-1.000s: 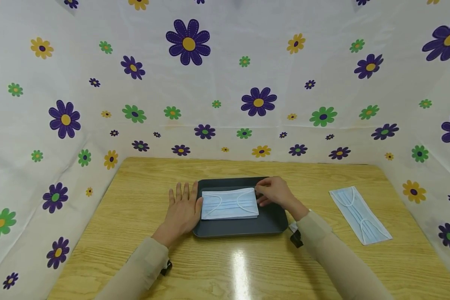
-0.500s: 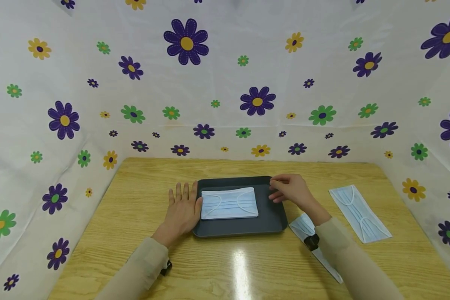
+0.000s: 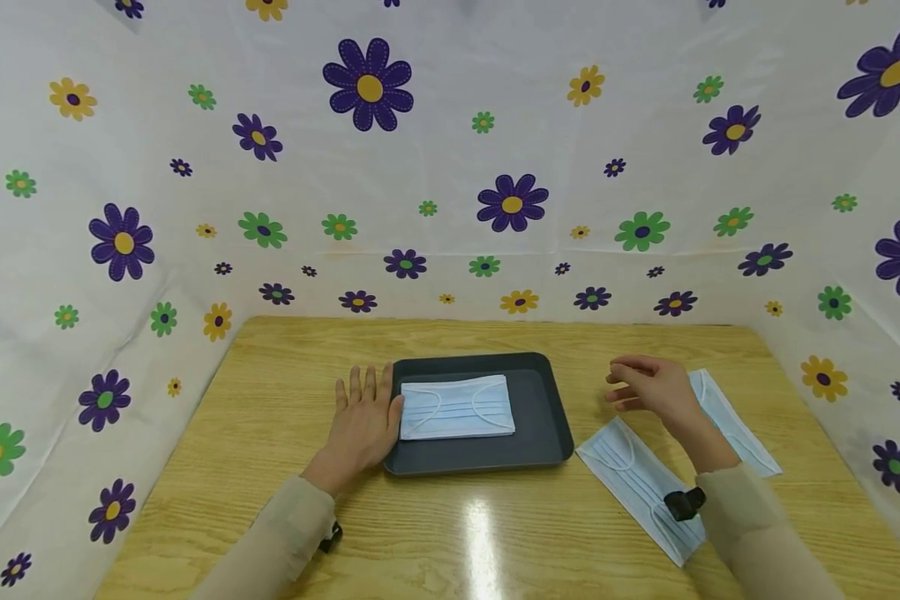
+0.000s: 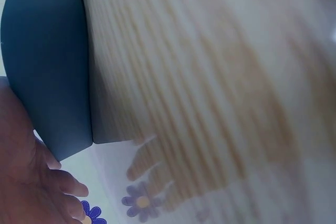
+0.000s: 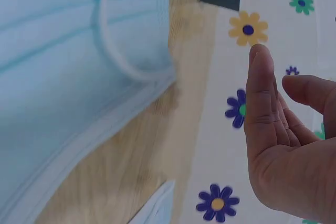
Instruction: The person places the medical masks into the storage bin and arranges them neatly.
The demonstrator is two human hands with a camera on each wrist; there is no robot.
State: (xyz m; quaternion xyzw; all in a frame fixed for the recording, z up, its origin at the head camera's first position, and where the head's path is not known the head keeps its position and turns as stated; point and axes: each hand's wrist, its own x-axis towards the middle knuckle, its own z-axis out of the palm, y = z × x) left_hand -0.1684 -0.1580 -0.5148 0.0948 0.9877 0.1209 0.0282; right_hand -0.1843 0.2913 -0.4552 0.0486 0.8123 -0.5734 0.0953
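A light blue pleated face mask (image 3: pixel 456 408) with white ear loops lies in the dark grey tray (image 3: pixel 540 429), toward its left side; its doubled lower edge suggests a small stack. My left hand (image 3: pixel 362 429) rests flat at the tray's left edge, fingers straight, thumb by the mask's left end. To the right of the tray my right hand (image 3: pixel 663 396) hovers with loosely bent fingers and holds nothing. Below it a second face mask (image 3: pixel 630 475) lies slanted on the table, partly covered by the wrist. A third face mask (image 3: pixel 727 421) lies farther right, partly hidden behind the right hand.
The tray stands on a light wooden table (image 3: pixel 480 533). A white cloth (image 3: pixel 435 150) with purple, green and yellow flowers encloses the back and both sides. Black wrist cameras sit under both sleeves.
My right hand has left the mask in the tray and moved right, past the tray's edge, over the loose masks. The slanted mask has come into sight. My left hand stays put.
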